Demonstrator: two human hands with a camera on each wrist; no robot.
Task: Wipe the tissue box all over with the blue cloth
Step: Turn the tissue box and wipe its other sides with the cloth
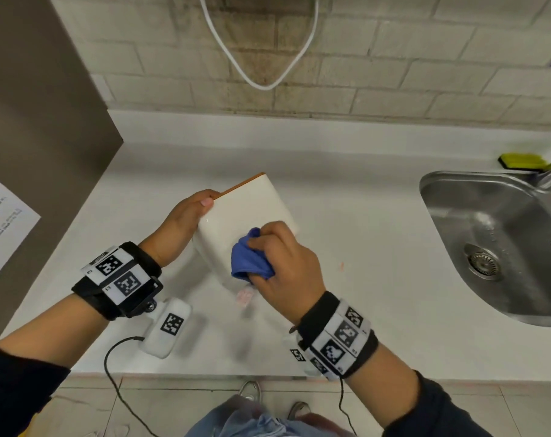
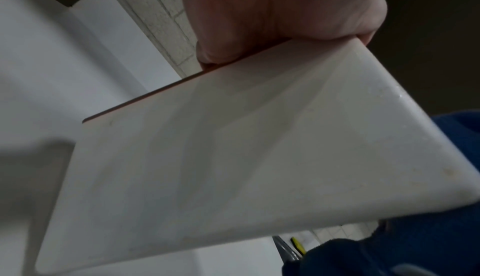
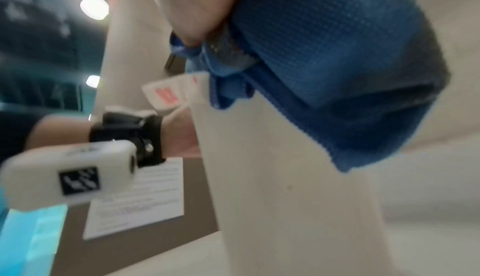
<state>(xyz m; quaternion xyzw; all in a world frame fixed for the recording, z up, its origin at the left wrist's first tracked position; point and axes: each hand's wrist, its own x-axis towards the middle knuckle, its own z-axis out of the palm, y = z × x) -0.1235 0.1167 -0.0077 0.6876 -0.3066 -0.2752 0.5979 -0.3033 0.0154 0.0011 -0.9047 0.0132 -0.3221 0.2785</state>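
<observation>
A white tissue box (image 1: 249, 212) with an orange-brown edge is held tilted above the white counter (image 1: 346, 197). My left hand (image 1: 185, 219) grips its upper left end, thumb on the top face. My right hand (image 1: 283, 263) holds the bunched blue cloth (image 1: 250, 260) and presses it on the box's lower right part. The left wrist view shows a broad white face of the box (image 2: 233, 157) with the fingers (image 2: 221, 52) curled over its edge and the cloth (image 2: 415, 249) at the lower right. In the right wrist view the cloth (image 3: 337, 65) lies against the box (image 3: 272, 177).
A steel sink (image 1: 495, 244) with a drain sits at the right, a yellow sponge (image 1: 523, 160) behind it. A brown panel (image 1: 40, 146) with a paper sheet (image 1: 2, 225) stands at the left. A white cable (image 1: 261, 58) hangs on the tiled wall. The counter's front edge (image 1: 236, 378) is below my wrists.
</observation>
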